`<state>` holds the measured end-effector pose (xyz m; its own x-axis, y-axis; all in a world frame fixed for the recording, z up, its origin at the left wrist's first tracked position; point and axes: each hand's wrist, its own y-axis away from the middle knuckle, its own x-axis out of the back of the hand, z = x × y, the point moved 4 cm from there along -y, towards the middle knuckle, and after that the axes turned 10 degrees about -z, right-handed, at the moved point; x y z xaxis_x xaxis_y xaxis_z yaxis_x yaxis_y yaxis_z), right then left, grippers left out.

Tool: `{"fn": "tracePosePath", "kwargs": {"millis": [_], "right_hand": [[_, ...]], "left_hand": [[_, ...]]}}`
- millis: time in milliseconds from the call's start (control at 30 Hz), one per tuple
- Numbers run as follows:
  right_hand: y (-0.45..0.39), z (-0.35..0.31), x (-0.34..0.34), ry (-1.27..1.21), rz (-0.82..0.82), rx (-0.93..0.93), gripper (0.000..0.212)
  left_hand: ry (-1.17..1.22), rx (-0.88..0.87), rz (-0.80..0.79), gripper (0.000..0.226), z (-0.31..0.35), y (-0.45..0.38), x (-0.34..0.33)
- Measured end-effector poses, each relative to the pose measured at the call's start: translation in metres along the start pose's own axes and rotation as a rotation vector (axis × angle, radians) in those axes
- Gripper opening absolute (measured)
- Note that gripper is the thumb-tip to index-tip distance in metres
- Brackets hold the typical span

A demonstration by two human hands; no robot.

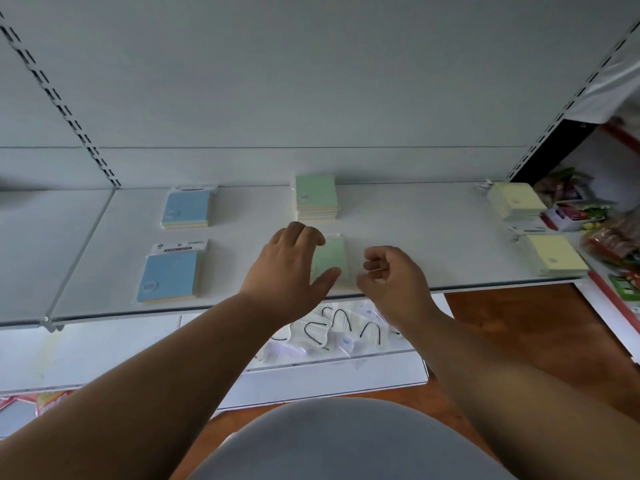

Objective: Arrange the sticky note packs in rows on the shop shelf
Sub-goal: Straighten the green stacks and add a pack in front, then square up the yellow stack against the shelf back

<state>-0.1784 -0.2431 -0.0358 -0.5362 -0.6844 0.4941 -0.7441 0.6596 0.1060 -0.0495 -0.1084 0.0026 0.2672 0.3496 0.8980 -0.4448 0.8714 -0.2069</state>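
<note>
Six sticky note packs lie on the white shelf (415,237) in two rows. On the left are two blue packs, one at the back (186,208) and one at the front (169,277). In the middle a green pack (316,197) lies at the back. A second green pack (331,259) lies at the front, partly hidden under my left hand (291,263), whose spread fingers rest on it. My right hand (391,275) hovers just right of that pack with its fingers loosely curled and nothing in it. Two yellow packs lie on the right, at the back (516,200) and at the front (554,254).
The shelf's front edge (242,310) runs below my wrists. A lower shelf holds a bin of white packaged items (332,332). Colourful packaged goods (588,216) crowd the neighbouring shelf on the right. The slotted back panel (311,98) rises behind.
</note>
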Motion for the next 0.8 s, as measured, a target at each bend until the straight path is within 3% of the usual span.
{"fn": "tracePosePath", "kwargs": {"millis": [200, 367, 467, 567, 800], "right_hand": [[-0.014, -0.007, 0.083, 0.190, 0.236, 0.173, 0.023], [-0.029, 0.022, 0.149, 0.307, 0.268, 0.155, 0.015], [-0.048, 0.047, 0.190, 0.336, 0.149, 0.052, 0.024], [-0.070, 0.072, 0.229, 0.340, -0.016, -0.022, 0.028], [-0.121, 0.107, 0.313, 0.509, 0.080, 0.057, 0.027]], "left_hand": [[0.137, -0.101, -0.035, 0.024, 0.059, -0.045, -0.024], [0.220, -0.125, -0.073, 0.023, 0.114, -0.097, -0.063], [0.252, -0.114, -0.104, 0.022, 0.148, -0.133, -0.096], [0.304, -0.022, -0.120, 0.021, 0.181, -0.166, -0.126], [0.432, 0.272, -0.180, 0.025, 0.230, -0.227, -0.181]]}}
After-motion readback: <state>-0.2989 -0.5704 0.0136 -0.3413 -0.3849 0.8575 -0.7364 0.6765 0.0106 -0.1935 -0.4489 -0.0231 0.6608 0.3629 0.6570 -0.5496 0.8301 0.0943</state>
